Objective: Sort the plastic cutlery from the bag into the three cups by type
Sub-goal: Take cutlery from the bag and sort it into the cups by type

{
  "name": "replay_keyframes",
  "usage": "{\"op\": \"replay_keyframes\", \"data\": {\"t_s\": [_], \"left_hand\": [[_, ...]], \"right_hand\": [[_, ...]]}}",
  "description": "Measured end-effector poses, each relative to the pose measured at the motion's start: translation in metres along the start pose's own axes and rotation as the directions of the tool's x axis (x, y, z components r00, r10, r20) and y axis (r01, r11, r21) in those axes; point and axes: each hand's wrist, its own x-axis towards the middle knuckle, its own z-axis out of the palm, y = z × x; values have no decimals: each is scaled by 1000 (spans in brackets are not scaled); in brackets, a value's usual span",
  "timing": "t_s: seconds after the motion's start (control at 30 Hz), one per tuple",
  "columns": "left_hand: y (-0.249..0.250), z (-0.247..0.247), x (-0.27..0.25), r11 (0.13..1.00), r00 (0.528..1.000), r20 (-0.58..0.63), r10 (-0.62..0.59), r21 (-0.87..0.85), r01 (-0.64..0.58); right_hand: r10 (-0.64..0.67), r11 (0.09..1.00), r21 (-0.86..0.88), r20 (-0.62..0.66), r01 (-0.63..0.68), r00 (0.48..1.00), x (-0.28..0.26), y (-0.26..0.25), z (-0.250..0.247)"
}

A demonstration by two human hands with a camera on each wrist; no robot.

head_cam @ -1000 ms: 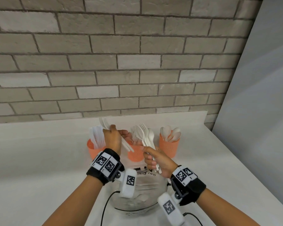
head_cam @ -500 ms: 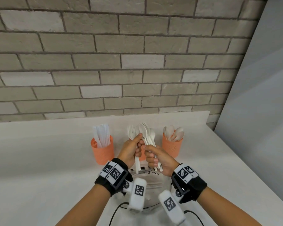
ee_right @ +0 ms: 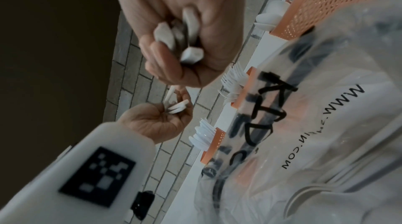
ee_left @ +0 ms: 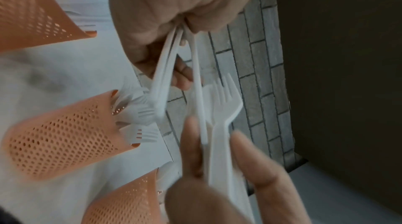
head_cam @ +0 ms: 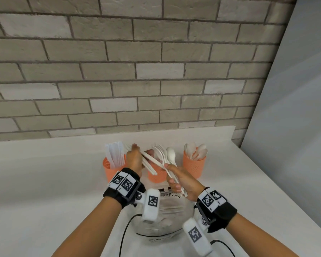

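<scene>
Above mesh cups (head_cam: 157, 176) | L hand (head_cam: 135, 160): thin forks (head_cam: 149, 161) | R hand (head_cam: 182, 180): cutlery bunch (head_cam: 166, 156)

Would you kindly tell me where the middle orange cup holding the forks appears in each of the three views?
Head: the middle cup is centre, behind the hands, mostly hidden.
Left wrist: it lies at lower left, fork tines at its rim.
Right wrist: only a strip shows right of centre, behind the bag.
Shared landmark: the brick wall.

Three orange mesh cups (head_cam: 194, 166) stand upright in a far row holding white knives (head_cam: 115, 154), forks (head_cam: 160, 154) and spoons (head_cam: 195, 152), the clear bag (head_cam: 167, 216) nearer.
</scene>
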Motion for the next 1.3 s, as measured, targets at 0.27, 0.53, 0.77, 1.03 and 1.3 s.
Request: {"op": "replay_keyframes", "data": {"t_s": [0.27, 0.53, 0.77, 1.03, 1.3], "left_hand": [[-4, -8, -4, 976, 1000, 1, 20, 217, -20], [-25, -1, -44, 921, 972, 220, 79, 358, -156], [-25, -3, -40, 940, 982, 178, 58, 320, -114], [-31, -5, -31, 960, 991, 133, -17, 278, -21], [-38, -9, -26, 984, 978, 205, -40, 178, 3]], "right_hand": [[-105, 986, -145, -188, 78, 977, 0, 6, 0], [-195, 972, -163, -167, 168, 966, 3, 13, 10], [-150, 987, -73, -168, 140, 974, 0, 18, 10], [-212, 975, -125, -249, 186, 945, 7, 24, 17], [-353, 911, -317, -269, 264, 896, 13, 23, 32]]}}
